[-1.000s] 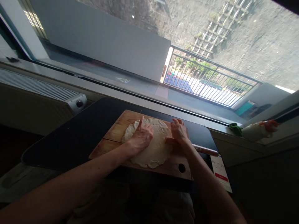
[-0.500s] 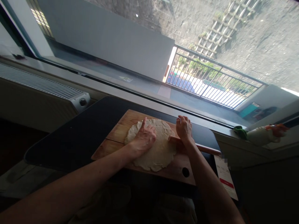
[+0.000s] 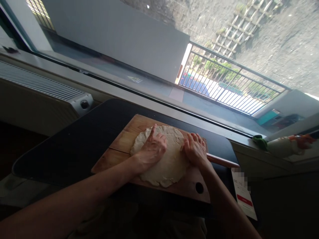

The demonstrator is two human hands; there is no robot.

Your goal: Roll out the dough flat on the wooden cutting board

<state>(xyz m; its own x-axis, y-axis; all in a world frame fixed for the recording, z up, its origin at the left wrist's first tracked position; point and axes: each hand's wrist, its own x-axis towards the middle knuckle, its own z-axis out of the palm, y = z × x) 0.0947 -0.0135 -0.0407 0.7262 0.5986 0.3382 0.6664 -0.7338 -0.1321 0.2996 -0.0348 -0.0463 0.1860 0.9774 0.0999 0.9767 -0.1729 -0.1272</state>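
A thin, round sheet of dough [image 3: 169,166] lies on a wooden cutting board [image 3: 117,142], its edge uneven. My left hand [image 3: 156,146] rests on the dough's left part with the index finger stretched out and the other fingers bent. On the right, my right hand [image 3: 195,149] lies over the near end of a wooden rolling pin [image 3: 221,160], fingers stretched forward and palm down. The pin slants from the dough's right edge across the board's side. My palm covers part of it.
The board sits on a dark table [image 3: 67,142] by a window. A phone [image 3: 245,196] with a red button on screen lies at the table's right edge. A radiator [image 3: 57,88] stands at left. On the sill at right is a white pot [image 3: 280,146].
My right hand has come left and down from its raised pose, fingers now lying forward over the rolling pin at the dough's edge. My left hand stays on the dough. The view has shifted slightly.
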